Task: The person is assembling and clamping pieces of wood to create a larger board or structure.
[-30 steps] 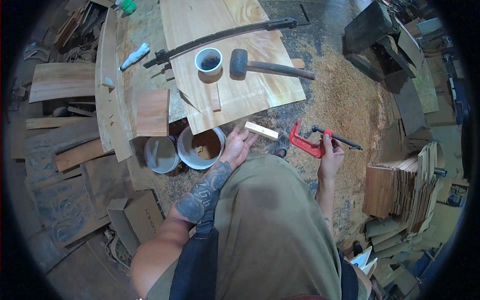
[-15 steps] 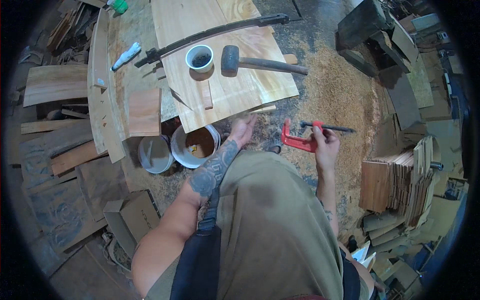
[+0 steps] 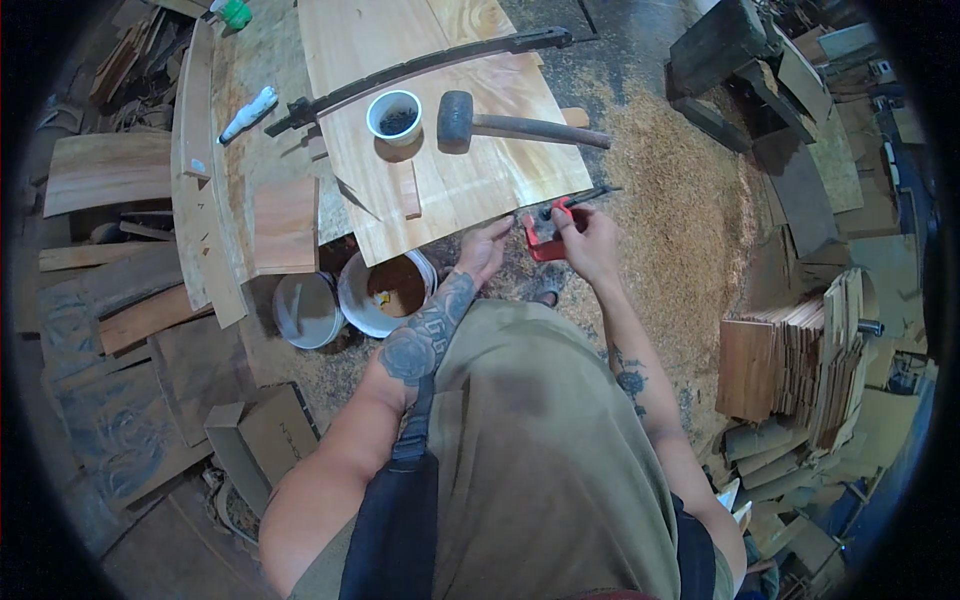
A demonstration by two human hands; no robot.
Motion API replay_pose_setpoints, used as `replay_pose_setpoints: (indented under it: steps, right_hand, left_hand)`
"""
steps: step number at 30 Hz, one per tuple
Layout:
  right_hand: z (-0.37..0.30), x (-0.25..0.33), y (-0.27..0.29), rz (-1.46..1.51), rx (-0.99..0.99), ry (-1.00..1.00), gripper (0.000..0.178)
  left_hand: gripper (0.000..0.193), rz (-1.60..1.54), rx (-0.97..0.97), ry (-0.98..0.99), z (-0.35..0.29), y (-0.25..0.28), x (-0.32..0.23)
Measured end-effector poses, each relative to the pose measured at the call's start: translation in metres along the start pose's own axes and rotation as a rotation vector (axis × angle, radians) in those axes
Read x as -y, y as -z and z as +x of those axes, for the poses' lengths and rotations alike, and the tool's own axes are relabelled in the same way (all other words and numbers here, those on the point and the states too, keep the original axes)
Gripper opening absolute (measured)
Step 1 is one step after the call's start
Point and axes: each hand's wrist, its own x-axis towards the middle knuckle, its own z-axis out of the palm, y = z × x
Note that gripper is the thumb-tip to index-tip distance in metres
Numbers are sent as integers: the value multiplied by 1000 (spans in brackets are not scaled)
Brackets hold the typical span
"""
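My right hand [image 3: 592, 245] grips a red C-clamp [image 3: 546, 248] with a dark screw, just off the near edge of a wide, pale wooden board [image 3: 470, 185]. The clamp's frame is beside that edge. My left hand [image 3: 484, 248] reaches to the same edge, its fingers stretched out and partly hidden against the board. On the board rest a mallet [image 3: 456, 122] with a dark head, a white cup [image 3: 395, 116] of small dark pieces, a small wood strip [image 3: 409, 190] and a long dark metal bar clamp [image 3: 420, 70].
Two buckets, one whitish [image 3: 307, 312] and one with brown contents [image 3: 431, 275], stand below the board's left corner. A white bottle [image 3: 248, 114] lies on the worktable. Sawdust [image 3: 680, 190] covers the floor at right, near stacked wood panels [image 3: 748, 370]. A cardboard box [image 3: 262, 440] sits lower left.
My right hand has brought the C-clamp leftward and up to the board's near edge. My left hand has shifted slightly, and the pale strip beside it under the board no longer shows.
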Motion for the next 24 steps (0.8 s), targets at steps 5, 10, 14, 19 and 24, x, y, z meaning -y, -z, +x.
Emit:
replay_pose_setpoints:
  steps: [5, 10, 14, 19, 24]
  right_hand:
    - [14, -6, -24, -106, -18, 33, 39]
    - [21, -9, -34, -57, -52, 67, 40]
    - [26, 0, -39, -121, -92, 122, 40]
    - [27, 19, -37, -204, -116, 150, 40]
    - [29, 18, -39, -34, -63, 116, 37]
  left_hand:
    - [25, -26, 73, 35, 12, 16, 8]
    - [26, 70, 33, -15, 11, 11, 10]
    - [30, 204, -7, -155, 14, 16, 20]
    - [31, 60, -7, -41, 8, 5, 25]
    - [32, -20, 38, -24, 1, -5, 17]
